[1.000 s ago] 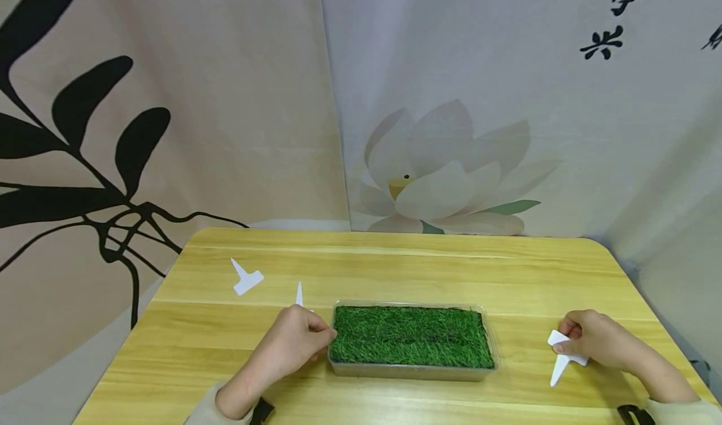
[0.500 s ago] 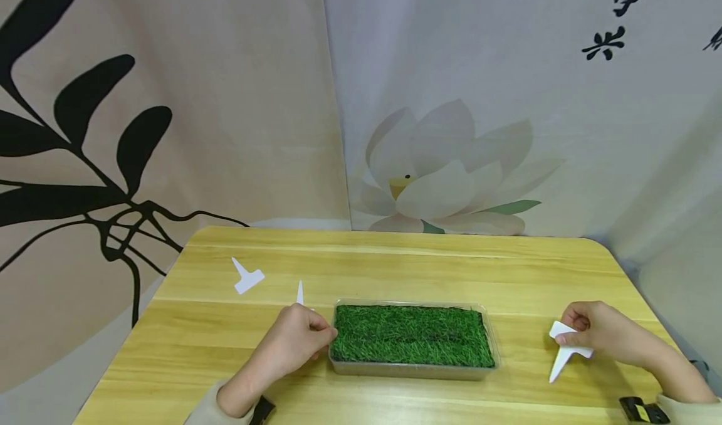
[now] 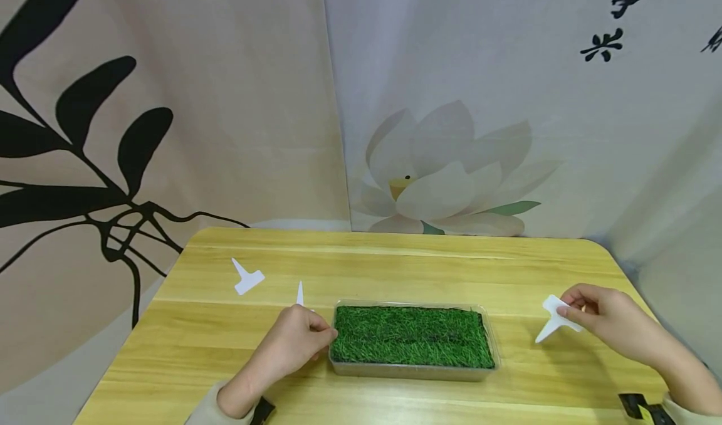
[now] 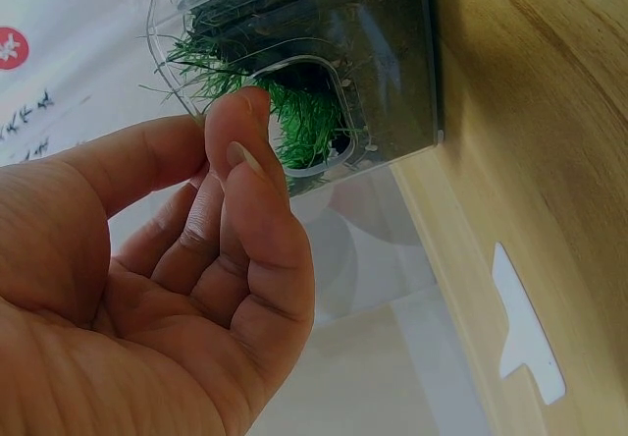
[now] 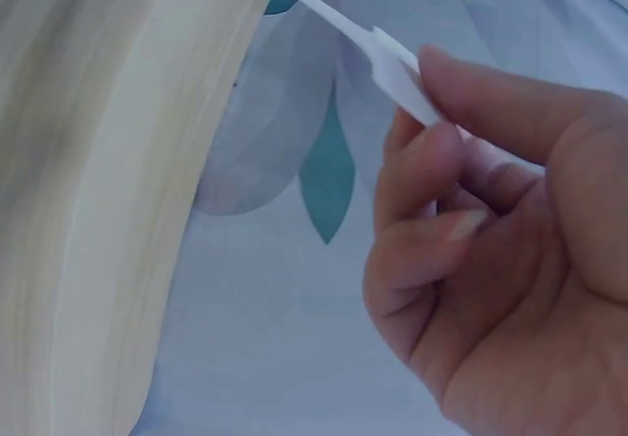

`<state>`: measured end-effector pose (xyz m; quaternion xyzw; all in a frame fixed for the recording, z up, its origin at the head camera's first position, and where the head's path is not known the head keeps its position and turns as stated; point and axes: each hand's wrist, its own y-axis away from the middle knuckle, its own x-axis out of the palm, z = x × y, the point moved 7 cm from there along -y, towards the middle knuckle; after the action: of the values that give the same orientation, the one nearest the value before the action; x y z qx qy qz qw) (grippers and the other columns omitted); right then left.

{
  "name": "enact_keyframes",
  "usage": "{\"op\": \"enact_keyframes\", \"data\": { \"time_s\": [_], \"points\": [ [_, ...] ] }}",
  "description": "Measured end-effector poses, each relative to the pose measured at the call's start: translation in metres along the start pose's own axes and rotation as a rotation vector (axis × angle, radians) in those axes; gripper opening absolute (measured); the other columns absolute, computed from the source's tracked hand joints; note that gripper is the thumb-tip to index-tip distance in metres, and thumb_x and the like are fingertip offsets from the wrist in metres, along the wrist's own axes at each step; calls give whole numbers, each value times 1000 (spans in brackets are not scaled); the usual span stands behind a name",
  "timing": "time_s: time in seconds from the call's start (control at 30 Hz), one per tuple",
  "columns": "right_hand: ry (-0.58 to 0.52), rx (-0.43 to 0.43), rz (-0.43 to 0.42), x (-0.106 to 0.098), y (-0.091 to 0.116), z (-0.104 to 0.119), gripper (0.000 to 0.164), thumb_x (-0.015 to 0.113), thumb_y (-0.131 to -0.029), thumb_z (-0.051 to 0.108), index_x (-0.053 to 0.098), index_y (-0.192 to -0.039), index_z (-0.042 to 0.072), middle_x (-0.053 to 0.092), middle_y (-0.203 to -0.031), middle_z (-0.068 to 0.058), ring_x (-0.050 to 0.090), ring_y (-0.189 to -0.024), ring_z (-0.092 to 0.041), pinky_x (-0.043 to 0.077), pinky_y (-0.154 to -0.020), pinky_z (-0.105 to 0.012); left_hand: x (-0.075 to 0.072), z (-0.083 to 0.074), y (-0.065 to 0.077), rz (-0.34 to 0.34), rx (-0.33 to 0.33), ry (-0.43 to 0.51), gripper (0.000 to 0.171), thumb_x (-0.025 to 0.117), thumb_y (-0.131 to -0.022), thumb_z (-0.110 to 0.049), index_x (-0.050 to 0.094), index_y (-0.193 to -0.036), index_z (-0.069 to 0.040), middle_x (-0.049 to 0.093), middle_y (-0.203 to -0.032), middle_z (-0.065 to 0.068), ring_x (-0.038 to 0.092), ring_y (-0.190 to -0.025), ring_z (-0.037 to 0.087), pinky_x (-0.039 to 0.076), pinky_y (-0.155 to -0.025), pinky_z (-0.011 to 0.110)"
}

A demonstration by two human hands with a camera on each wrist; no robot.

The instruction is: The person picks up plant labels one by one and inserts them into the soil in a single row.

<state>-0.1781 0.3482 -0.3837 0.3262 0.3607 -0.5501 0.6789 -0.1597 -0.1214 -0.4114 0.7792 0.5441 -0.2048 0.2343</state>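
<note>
My right hand (image 3: 620, 321) pinches a white T-shaped plant label (image 3: 553, 315) between thumb and fingers, raised over the right side of the table. Its pointed stem slants down to the left in the head view, and the right wrist view shows the label (image 5: 378, 53) nearly edge-on. A clear plastic box (image 3: 414, 372) filled with green artificial grass (image 3: 412, 334) sits at the middle of the table. At its left end my left hand (image 3: 296, 340) pinches the rim with thumb and forefinger. A cutout in the box's end wall (image 4: 388, 82) shows grass behind it.
Two more white plant labels lie on the wooden table (image 3: 395, 265): one label (image 3: 247, 279) at the back left, and another label (image 3: 299, 293) partly hidden behind the left hand. A printed curtain (image 3: 271, 99) hangs behind the table.
My right hand has lifted the plant label higher and away from the table, its stem tilting further to the left. My left hand and the box stay where they were.
</note>
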Motion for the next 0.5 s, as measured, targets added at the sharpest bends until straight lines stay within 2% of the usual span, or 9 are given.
{"op": "enact_keyframes", "data": {
  "time_s": [0.13, 0.3, 0.5],
  "points": [
    [-13, -6, -85, -7, 5, 8, 21, 58, -94, 34, 63, -99, 14, 55, -72, -1, 44, -57, -11, 34, -47, -26, 0, 0, 0, 0, 0, -4, 32, 65, -88, -18, 65, -56, -15, 56, -49, 5, 32, -40, 5, 23, -38, 16],
    [-11, -20, -235, -17, 12, 17, 16, 60, -93, 31, 65, -100, 17, 62, -78, 1, 50, -61, -10, 38, -48, -25, 1, 1, 0, 2, -11, -3, 32, 65, -88, -18, 65, -56, -15, 56, -49, 5, 32, -40, 5, 23, -37, 16],
    [-53, -5, -395, -27, 21, 32, 16, 64, -91, 29, 67, -101, 17, 63, -81, 1, 51, -62, -10, 38, -48, -24, 1, 1, 0, 3, -11, 4, 32, 65, -88, -18, 65, -56, -15, 56, -49, 6, 33, -40, 5, 24, -37, 16]
  ]
}}
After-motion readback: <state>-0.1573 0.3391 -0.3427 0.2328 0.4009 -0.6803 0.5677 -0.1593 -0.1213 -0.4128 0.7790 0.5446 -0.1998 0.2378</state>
